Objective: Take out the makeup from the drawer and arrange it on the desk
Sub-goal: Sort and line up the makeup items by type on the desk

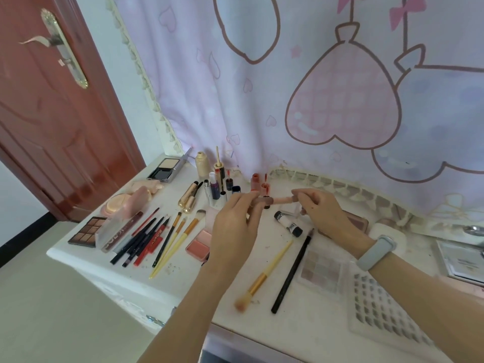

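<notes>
Both hands meet above the middle of the white tabletop [262, 334], and each grip is closed on one end of a small pink lip gloss tube [277, 200]. The left hand [234, 226] curls its fingers around the darker brownish end of the tube, with the thumb and forefinger pinching it from the sides. The right hand [320, 209] pinches the pale pink end between thumb and fingertips; a pale blue wristband [377, 254] sits on that wrist. The tube lies almost level between the two hands, lifted clear of the tabletop. Whether it is one piece or a cap and a body drawn apart, the blur does not let one tell.

Below the hands lie a yellow-handled makeup brush [264, 277] and a long black pencil [292, 271], side by side and slanted. Near the right hand rests a small white tube with black caps [288, 224]. To the left, a row of black and red pencils [142, 238] lies beside thin yellow brushes [172, 241] and a brown eyeshadow palette [86, 231]. A pink blush compact [200, 244] is just beside the left hand. Small bottles [217, 184] stand at the back, near the pink heart-printed curtain [314, 87].
</notes>
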Motion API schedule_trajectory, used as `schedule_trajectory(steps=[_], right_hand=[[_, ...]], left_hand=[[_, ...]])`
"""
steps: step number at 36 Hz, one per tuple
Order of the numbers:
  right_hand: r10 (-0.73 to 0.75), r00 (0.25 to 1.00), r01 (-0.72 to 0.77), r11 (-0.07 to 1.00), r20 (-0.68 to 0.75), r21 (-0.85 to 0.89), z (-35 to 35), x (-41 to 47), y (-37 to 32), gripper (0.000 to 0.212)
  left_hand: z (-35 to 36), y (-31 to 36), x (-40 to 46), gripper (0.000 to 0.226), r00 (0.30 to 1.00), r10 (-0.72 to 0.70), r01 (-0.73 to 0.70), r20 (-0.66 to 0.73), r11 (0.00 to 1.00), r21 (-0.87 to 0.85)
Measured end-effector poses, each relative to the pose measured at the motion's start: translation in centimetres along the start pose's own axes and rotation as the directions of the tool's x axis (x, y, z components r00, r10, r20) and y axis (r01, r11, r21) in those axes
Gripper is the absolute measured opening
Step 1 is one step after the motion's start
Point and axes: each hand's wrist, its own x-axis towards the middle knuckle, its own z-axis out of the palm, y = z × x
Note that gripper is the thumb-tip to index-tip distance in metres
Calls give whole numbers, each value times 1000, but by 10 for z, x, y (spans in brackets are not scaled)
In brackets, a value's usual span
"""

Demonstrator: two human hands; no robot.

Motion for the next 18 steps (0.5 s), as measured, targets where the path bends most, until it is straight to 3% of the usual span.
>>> schedule_trajectory(steps=[3,6,8,12,18], right_hand=[[65,997,-72,970,37,233,1,-9,-13,23],[137,988,-153,885,69,439,2,-19,-27,23],[148,985,-173,874,92,454,4,-27,-32,22],[112,984,-149,941,136,304,7,-37,-34,21],[23,974,-121,894,225,432,8,-47,-34,22]], left_hand=[[0,2,0,17,996,-50,39,-76,989,-144],[3,4,0,23,973,-213,184,-93,949,-255],[3,8,1,24,949,-274,210,-153,917,-339],[2,12,3,26,900,-372,233,-227,851,-472],[-3,10,6,25,811,-518,280,-271,752,-597]])
